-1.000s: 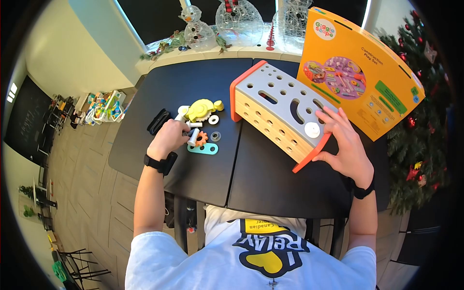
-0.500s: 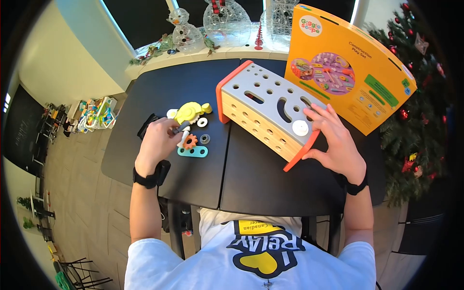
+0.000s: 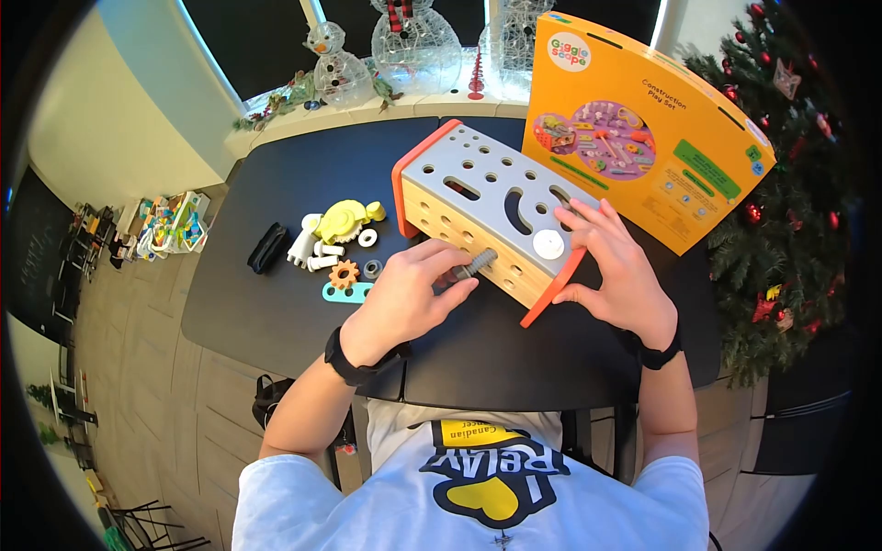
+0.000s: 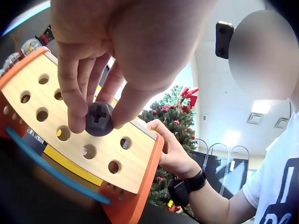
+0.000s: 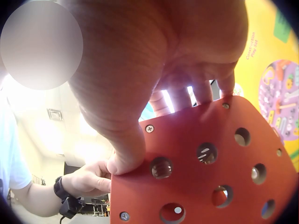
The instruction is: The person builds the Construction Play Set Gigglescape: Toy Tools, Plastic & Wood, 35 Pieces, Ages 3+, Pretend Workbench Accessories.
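Observation:
My left hand (image 3: 413, 289) pinches a dark grey toy bolt (image 3: 481, 261) between thumb and fingers, its threaded end pointing at the holed wooden front of a toy workbench box (image 3: 441, 221). In the left wrist view the bolt's head shows a cross slot, and it overlaps the box's holes. My right hand (image 3: 629, 289) grips the box's red end panel (image 5: 187, 135), thumb at the near edge and fingers over the top. A white round piece (image 3: 548, 243) sits on the grey holed top beside these fingers.
Left of the box lie a yellow toy piece (image 3: 344, 221), white bolts (image 3: 323, 263), an orange gear (image 3: 344, 275), a teal holed strip (image 3: 341, 294) and a black case (image 3: 268, 248). A yellow carton (image 3: 588, 87) stands behind the box. A Christmas tree (image 3: 772, 211) is at the right.
My left hand has lifted the grey bolt from among the loose pieces and carried it right, to the front of the box. My right hand keeps its grip on the box's end.

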Demonstrator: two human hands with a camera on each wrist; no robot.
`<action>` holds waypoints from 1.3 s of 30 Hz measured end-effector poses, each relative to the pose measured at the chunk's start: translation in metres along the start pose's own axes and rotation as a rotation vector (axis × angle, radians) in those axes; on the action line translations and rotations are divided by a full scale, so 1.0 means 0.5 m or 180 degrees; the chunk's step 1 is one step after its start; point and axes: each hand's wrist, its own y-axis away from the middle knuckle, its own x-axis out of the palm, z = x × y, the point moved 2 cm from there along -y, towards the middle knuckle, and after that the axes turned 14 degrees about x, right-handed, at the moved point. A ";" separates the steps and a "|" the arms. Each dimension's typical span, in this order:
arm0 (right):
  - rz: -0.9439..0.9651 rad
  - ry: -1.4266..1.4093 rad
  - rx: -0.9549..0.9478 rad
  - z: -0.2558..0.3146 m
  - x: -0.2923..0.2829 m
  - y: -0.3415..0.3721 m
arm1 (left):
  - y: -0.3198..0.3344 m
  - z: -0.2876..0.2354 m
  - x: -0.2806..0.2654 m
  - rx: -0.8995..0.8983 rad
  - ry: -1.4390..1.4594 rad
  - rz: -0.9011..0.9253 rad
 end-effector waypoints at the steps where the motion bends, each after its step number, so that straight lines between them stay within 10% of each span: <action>1: -0.0010 0.0006 -0.0006 -0.001 0.000 0.000 | -0.003 -0.002 0.002 -0.0032 -0.0003 0.0040; 23: 0.0032 0.0086 -0.0038 -0.002 0.004 0.009 | -0.036 0.033 0.030 0.0102 -0.0902 -0.0028; 30: -0.0529 -0.0469 0.1242 0.007 0.037 0.104 | -0.013 0.133 -0.085 -0.1340 -0.0597 -0.0329; 39: 0.0970 -0.0958 0.1472 0.012 0.072 0.132 | 0.017 0.260 -0.023 -0.1001 0.0530 -0.0524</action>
